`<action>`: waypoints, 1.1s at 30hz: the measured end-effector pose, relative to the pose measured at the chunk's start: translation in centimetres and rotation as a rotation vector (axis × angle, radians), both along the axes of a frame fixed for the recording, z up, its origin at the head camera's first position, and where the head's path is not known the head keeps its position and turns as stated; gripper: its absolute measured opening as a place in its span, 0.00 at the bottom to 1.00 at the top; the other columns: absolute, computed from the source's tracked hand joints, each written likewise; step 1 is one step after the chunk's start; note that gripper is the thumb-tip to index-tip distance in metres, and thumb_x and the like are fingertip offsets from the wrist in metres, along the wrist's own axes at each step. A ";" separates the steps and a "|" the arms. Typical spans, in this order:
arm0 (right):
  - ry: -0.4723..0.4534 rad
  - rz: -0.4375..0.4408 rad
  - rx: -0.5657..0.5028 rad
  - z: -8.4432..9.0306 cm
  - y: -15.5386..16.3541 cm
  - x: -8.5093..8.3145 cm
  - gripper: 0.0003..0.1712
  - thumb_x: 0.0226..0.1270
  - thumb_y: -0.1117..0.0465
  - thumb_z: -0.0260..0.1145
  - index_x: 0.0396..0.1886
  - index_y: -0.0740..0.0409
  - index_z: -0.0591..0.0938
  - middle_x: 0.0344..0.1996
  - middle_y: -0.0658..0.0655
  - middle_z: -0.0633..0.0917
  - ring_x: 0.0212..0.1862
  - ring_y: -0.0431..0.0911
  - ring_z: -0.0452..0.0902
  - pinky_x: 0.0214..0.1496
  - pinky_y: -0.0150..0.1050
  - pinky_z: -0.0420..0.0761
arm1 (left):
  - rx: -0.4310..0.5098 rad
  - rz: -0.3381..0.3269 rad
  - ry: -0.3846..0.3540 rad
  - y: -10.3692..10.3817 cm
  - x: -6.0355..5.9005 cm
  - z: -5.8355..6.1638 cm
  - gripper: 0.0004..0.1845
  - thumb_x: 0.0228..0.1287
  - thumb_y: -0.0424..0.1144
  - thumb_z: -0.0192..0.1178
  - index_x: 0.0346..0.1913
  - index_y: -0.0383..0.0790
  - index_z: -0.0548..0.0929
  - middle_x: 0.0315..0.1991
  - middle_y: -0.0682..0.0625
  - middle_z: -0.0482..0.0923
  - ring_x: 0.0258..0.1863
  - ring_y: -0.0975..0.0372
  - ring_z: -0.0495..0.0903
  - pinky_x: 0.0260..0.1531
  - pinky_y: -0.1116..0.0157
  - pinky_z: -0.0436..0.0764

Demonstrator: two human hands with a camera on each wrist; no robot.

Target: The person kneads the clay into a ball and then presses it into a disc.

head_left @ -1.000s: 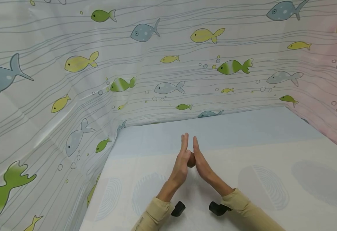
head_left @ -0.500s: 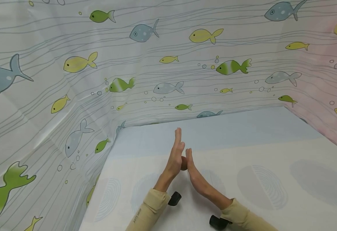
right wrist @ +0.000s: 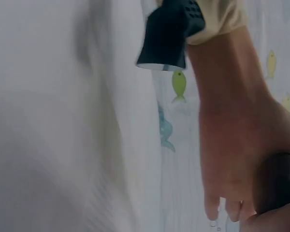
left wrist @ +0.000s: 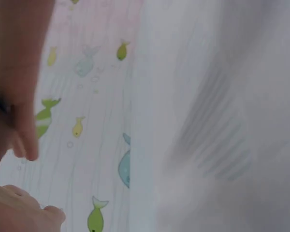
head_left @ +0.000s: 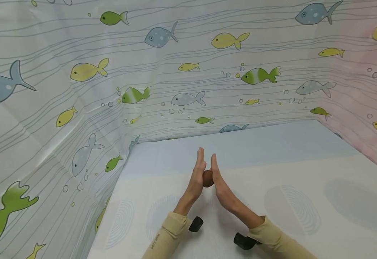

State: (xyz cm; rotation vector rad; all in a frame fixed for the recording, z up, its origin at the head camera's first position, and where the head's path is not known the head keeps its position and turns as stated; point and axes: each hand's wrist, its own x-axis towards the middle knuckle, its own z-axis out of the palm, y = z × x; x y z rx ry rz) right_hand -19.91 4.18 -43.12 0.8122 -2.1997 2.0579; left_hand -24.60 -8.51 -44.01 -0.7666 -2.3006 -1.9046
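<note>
A brown ball is pressed between the two palms, above the white tabletop. My left hand covers its left side, fingers straight and pointing forward. On the other side my right hand lies flat against it, its fingers also straight. The fingertips of both hands are apart, with a narrow gap between them. In the right wrist view the ball looks dark, with the left hand behind it and part of the right hand below. The left wrist view shows the hands only at its left edge.
A white and pale-blue cloth with printed circles covers the table. Fish-patterned curtains enclose the back and sides. Black wrist cameras sit under the beige sleeves.
The hands shift forward and back against each other with the ball between them. Since half a second ago the right hand has slid forward and the left slightly back; more of the ball shows.
</note>
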 end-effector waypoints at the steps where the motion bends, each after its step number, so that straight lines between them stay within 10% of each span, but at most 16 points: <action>1: 0.010 -0.010 -0.009 0.3 0.1 -0.1 0.35 0.82 0.46 0.21 0.78 0.56 0.27 0.78 0.54 0.27 0.78 0.52 0.19 0.73 0.64 0.28 | -0.005 -0.009 0.000 0.1 0.1 -0.2 0.34 0.79 0.52 0.26 0.80 0.43 0.36 0.80 0.53 0.32 0.78 0.63 0.31 0.75 0.50 0.36; 15: 0.041 -0.148 -0.040 1.4 1.0 -2.4 0.37 0.80 0.41 0.21 0.79 0.50 0.29 0.79 0.50 0.29 0.78 0.48 0.20 0.74 0.62 0.27 | 0.049 -0.126 0.001 1.4 2.2 -0.8 0.33 0.78 0.51 0.25 0.80 0.48 0.32 0.80 0.58 0.33 0.78 0.65 0.31 0.74 0.45 0.36; 33: -0.013 -0.158 -0.022 0.1 0.9 -3.1 0.38 0.79 0.38 0.24 0.79 0.46 0.28 0.78 0.49 0.27 0.78 0.50 0.20 0.73 0.65 0.29 | 0.021 -0.069 0.080 1.6 3.4 0.7 0.35 0.75 0.51 0.30 0.80 0.48 0.35 0.80 0.56 0.27 0.78 0.60 0.26 0.72 0.41 0.36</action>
